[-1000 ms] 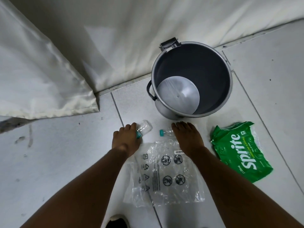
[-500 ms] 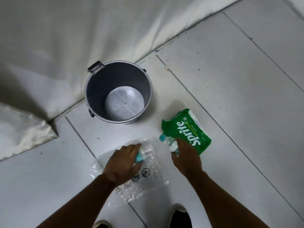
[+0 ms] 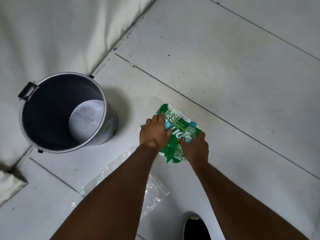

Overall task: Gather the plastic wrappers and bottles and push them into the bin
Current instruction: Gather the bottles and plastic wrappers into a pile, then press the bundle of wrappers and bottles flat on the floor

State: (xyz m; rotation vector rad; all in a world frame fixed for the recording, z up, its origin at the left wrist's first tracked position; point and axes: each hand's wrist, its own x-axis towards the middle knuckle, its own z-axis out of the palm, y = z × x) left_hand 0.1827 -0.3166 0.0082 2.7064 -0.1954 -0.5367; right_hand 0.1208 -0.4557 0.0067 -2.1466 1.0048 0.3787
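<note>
Floor: pale grey tiles (image 3: 225, 70) with dark grout lines run across the whole scene; a white cloth (image 3: 60, 28) drapes along the far-left edge.
Green wrapper: a crumpled green wrapper (image 3: 170, 149) with white lettering lies flat on the floor to the right of the bin, under both hands.
Left bottle: a crushed clear bottle (image 3: 171, 117) with a teal label lies on the wrapper's far end, its near part under the left hand.
Right bottle: a clear bottle (image 3: 190, 131) with a pale blue cap points away from the person, on top of the wrapper.
Left hand: the left hand (image 3: 155, 131) is curled over its bottle, fingers wrapped around it and pressing down.
Right hand: the right hand (image 3: 196, 147) is closed around the lower body of the capped bottle.
Clear wrapper: a see-through plastic bag (image 3: 155, 193) lies flat beneath the forearms, nearer the person, apart from the green one.
Bin: a round metal bin (image 3: 103, 108) with a dark inner wall stands upright to the left; only its pale bottom shows inside.
Open room: bare tile stretches to the right and beyond the wrapper; a strip of floor separates wrapper and bin.
Shoe: a dark shoe (image 3: 196, 227) with a white toe sits at the bottom edge.
</note>
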